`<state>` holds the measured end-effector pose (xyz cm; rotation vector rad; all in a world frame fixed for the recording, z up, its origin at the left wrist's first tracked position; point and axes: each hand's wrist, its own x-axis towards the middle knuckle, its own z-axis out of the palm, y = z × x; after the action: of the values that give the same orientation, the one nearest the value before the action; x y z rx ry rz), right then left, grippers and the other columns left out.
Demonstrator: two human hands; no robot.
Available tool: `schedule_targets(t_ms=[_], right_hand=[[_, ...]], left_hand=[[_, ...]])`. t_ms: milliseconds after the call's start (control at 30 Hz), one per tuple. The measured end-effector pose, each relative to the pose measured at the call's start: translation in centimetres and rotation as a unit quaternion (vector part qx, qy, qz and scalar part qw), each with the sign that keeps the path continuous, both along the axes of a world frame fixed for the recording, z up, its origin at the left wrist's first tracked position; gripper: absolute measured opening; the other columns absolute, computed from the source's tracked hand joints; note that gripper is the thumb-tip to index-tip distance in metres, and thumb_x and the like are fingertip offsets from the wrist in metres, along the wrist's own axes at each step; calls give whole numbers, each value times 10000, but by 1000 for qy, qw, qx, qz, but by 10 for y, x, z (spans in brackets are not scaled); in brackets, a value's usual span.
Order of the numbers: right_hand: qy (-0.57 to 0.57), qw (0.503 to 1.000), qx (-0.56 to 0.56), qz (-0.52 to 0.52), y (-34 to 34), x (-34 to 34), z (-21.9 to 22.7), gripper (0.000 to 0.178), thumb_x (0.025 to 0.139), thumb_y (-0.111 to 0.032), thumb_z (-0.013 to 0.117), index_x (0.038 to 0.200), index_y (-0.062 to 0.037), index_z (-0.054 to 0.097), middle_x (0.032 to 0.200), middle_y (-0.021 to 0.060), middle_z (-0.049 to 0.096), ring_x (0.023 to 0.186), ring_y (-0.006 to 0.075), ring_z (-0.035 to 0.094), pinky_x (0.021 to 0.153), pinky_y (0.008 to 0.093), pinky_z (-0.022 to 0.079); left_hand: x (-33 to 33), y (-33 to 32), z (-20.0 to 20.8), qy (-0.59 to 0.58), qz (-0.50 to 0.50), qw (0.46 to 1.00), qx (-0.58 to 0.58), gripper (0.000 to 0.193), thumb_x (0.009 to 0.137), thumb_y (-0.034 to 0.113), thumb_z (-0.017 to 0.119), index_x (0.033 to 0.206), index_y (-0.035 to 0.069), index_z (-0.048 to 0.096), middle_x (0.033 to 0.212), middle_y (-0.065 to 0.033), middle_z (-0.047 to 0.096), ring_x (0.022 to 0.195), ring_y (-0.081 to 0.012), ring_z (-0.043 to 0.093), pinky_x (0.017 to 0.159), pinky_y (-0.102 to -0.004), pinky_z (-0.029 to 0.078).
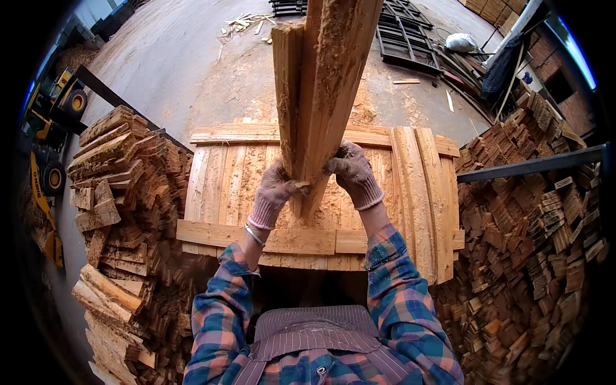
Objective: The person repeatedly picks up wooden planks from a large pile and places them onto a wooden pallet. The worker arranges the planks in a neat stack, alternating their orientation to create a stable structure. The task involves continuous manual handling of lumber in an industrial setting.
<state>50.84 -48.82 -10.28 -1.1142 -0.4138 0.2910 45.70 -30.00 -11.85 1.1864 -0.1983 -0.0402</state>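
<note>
Between my two gloved hands stands a bundle of rough wooden boards (324, 83), upright over the work surface and rising past the top of the view. My left hand (276, 190) is closed on the lower left edge of the bundle. Around its lower right edge, my right hand (354, 172) is closed too. Sawdust clings to the boards and to both knitted gloves. Beneath them lies a low platform of planks (250, 242), strewn with shavings. Several loose boards (420, 205) rest lengthwise on its right side. The bundle's lower end is near the platform; whether it touches, I cannot tell.
Tall stacks of short boards flank me, one on the left (122, 212) and one on the right (532, 237). A dark metal bar (532, 164) crosses the right stack. Black metal frames (407, 38) and wood scraps (244, 24) lie on the floor beyond. A yellow loader (54, 147) stands far left.
</note>
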Motion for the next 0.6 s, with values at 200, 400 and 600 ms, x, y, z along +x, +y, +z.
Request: schedule_targets(t_ms=[200,400,600], right_hand=[[1,998,-62,4,4,4,-26,447,753,-279,748,1079,-6,608,952,47,671,853,145,627,773,268,519],[27,999,-29,-21,1,10,2,309,816,-184,675,1038,26,624,906,46,669,815,127,611,745,245,497],[136,981,-69,-120,-55,-22,5,414,834,-169,641,1169,46,531,930,34,659,824,91,621,750,195,494]], left_hand=[[10,19,-14,5,-29,974,226,339,830,98,663,1122,-27,541,987,-99,650,824,-143,631,690,-252,541],[10,-2,-25,11,-7,998,64,359,798,184,705,1081,-3,591,974,-47,646,845,-135,603,756,-269,496],[-23,-51,-11,89,-17,990,110,249,912,37,461,1130,-60,531,998,-158,657,923,-213,646,796,-280,530]])
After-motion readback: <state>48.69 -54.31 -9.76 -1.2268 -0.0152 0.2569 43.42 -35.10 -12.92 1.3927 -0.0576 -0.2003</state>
